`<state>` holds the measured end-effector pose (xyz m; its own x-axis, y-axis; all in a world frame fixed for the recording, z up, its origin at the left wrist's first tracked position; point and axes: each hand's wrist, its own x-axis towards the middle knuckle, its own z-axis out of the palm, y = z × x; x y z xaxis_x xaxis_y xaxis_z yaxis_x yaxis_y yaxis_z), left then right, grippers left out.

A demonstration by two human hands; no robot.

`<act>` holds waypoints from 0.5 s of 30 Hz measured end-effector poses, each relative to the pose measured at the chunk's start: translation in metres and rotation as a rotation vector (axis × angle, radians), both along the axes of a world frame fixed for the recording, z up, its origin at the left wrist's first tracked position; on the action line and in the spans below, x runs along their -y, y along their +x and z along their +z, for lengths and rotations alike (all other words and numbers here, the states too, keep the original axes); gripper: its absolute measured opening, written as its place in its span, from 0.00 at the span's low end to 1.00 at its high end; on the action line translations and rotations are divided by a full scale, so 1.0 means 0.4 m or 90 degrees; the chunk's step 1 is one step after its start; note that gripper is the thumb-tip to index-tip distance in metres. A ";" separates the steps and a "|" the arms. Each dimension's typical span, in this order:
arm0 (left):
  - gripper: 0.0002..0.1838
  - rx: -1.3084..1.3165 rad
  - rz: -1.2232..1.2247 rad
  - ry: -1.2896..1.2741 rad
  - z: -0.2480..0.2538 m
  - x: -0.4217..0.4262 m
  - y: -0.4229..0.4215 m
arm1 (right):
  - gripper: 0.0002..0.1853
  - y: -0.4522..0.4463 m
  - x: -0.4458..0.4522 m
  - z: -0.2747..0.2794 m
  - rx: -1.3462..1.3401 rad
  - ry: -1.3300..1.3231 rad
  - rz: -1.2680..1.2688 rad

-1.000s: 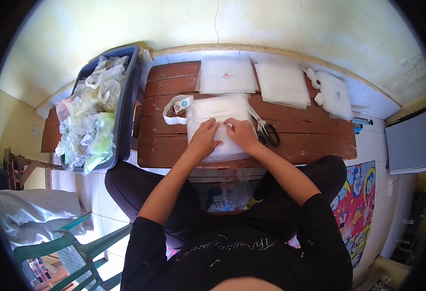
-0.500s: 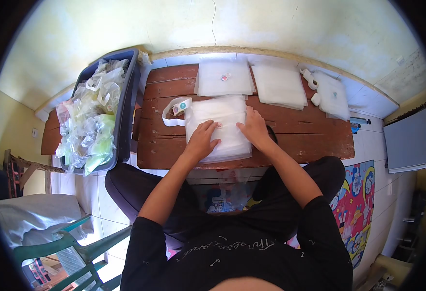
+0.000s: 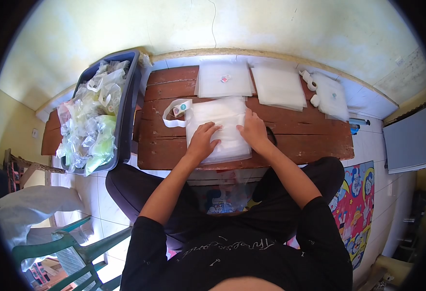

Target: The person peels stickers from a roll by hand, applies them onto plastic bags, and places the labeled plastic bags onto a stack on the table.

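Plastic bags (image 3: 227, 109) sit in a flat, see-through pile near the front of the brown tabletop (image 3: 305, 140), right under both hands. The left hand (image 3: 202, 142) rests on the left part of the pile, with its fingers loosely bent and its thumb away from them. Its fingertips are by a small mark (image 3: 219, 126) that may be a sticker, but it is too little to be sure. The right hand (image 3: 255, 131) lies over the right edge, with its thumb on top and set apart from the fingers. Both hands look wide and loose, and nothing seems pinched in either one. It looks like the step of pressing and smoothing the top. From here, a good next move calls for soft, flat fingers and a straight lift, so the thin top does not slide or crease. A black handle (image 3: 272, 136) pokes out just beside the right hand; the rest of it is hidden. A loop of white strip (image 3: 174, 123) sits by the back left corner, and more flat piles (image 3: 278, 89) lie farther back.
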<state>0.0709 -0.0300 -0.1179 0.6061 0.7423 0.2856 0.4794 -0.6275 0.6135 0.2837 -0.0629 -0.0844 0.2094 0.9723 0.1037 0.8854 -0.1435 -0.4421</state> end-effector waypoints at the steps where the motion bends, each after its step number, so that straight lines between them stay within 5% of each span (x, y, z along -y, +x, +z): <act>1: 0.27 0.001 0.001 0.000 -0.002 0.002 0.001 | 0.26 0.003 -0.002 -0.004 0.001 0.000 0.001; 15: 0.05 0.080 0.031 0.079 -0.030 0.000 0.016 | 0.26 0.035 -0.022 -0.032 -0.283 0.048 -0.041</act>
